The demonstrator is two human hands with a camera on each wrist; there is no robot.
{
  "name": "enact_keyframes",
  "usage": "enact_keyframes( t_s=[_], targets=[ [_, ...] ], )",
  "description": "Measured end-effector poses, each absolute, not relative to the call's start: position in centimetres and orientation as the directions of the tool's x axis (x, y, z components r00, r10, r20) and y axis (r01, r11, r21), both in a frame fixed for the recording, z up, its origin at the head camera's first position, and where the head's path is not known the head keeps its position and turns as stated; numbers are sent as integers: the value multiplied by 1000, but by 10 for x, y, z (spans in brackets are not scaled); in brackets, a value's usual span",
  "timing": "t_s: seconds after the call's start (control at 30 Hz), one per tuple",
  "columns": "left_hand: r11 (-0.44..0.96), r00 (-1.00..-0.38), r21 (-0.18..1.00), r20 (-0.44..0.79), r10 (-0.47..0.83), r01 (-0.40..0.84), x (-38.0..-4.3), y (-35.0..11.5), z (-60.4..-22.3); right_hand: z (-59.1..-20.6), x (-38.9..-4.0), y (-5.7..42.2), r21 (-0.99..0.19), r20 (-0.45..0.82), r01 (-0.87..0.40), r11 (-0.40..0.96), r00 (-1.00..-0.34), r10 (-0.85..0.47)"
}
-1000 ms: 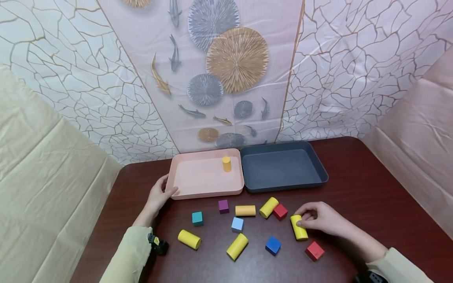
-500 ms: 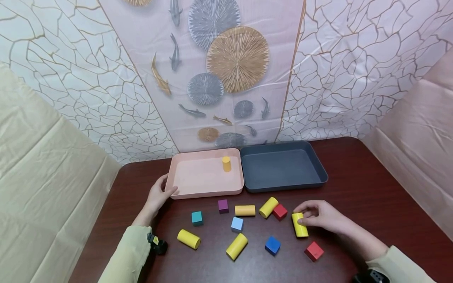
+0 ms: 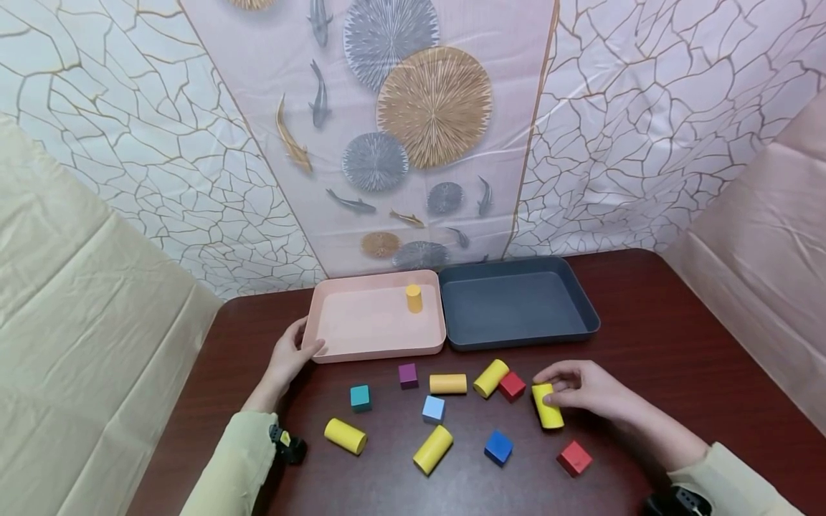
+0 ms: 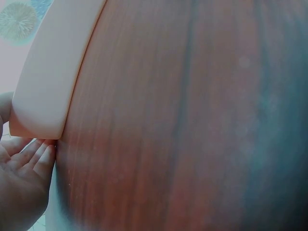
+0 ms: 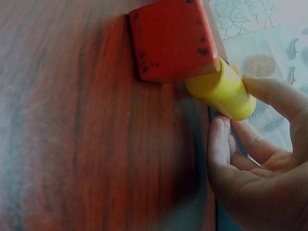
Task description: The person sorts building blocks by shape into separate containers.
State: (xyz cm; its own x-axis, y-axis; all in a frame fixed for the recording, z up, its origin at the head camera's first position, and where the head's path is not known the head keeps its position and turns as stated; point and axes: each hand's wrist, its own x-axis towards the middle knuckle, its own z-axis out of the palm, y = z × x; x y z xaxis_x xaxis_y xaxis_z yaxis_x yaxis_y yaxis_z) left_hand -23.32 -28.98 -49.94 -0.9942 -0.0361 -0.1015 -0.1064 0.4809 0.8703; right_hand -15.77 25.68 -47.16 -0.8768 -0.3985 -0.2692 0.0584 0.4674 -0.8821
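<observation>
In the head view my right hand (image 3: 587, 389) pinches a yellow cylinder block (image 3: 547, 407) between thumb and fingers, close over the table. The right wrist view shows the thumb and fingers on either side of that cylinder (image 5: 231, 94); a red cube (image 5: 173, 41) overlaps its end there. My left hand (image 3: 288, 358) holds the near left corner of a pink tray (image 3: 381, 355), thumb on the front side and fingers along the left side. One orange-yellow cylinder (image 3: 414, 299) stands upright inside this tray. Its corner (image 4: 41, 110) fills the upper left of the left wrist view.
A dark blue tray (image 3: 516, 308) sits against the pink one. In front lie more cylinders, such as a yellow one (image 3: 433, 450) and an orange one (image 3: 448, 384). Cubes are scattered among them: purple (image 3: 408, 375), teal (image 3: 361, 398), light blue (image 3: 434, 409), blue (image 3: 498, 448), red (image 3: 574, 459).
My right hand has shifted slightly away from me, and the yellow cylinder in its grip has moved up a little in the head view. The left hand stays at the pink tray.
</observation>
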Motion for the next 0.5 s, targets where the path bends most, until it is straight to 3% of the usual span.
enact_keyframes(
  t_s=[0.5],
  targets=[
    [484,-992,866,-112,-50,-122,-233,-288,-500,-457,-165,249,-898,-211,-1,439,-875,-435]
  ],
)
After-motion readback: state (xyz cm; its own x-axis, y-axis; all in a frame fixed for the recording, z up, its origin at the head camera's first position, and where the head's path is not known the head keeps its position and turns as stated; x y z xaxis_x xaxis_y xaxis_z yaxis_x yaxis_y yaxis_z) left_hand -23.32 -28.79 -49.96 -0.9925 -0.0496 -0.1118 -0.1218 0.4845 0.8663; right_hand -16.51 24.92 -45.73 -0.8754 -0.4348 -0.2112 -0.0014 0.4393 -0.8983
